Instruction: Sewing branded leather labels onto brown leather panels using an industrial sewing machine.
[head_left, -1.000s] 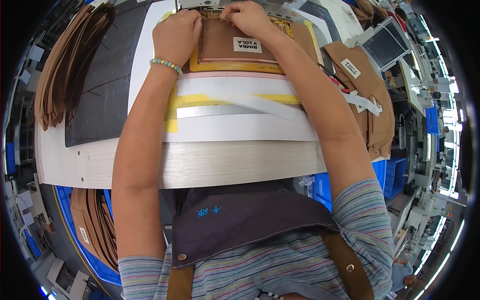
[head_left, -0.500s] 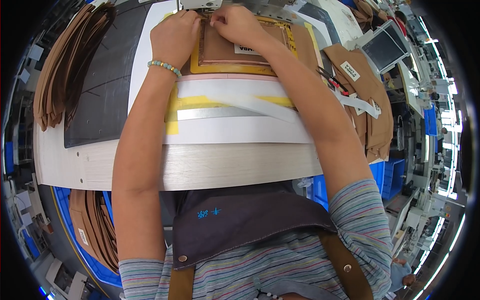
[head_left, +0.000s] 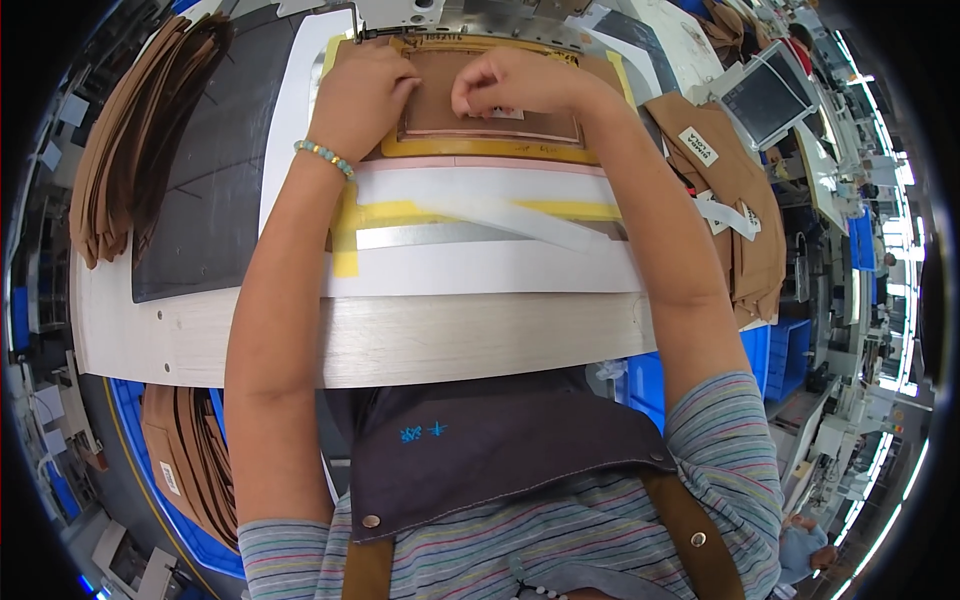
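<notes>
A yellow-edged rectangular frame (head_left: 470, 150) lies on the table under the sewing machine head (head_left: 405, 12), with a brown fabric piece (head_left: 435, 95) showing inside it. My left hand (head_left: 362, 95) rests over the frame's left side, fingers stretched toward the machine and thumb apart. Above the middle of the brown fabric, my right hand (head_left: 515, 82) is closed with its fingers curled. Whatever its fingertips hold, if anything, is too small to make out. Just below that hand a white label (head_left: 508, 113) is partly covered.
Stacked brown fabric pieces (head_left: 150, 120) lie at the left, and labelled brown pieces (head_left: 740, 220) at the right by a dark screen (head_left: 768, 95). A clear strip (head_left: 530, 222) and yellow tape (head_left: 400, 212) cross the white sheet (head_left: 480, 265). Blue bins (head_left: 785, 355) stand below the table.
My right hand has moved right and nearer to me, from the frame's upper left corner to above its middle. My left hand has shifted slightly nearer to me, its thumb now apart.
</notes>
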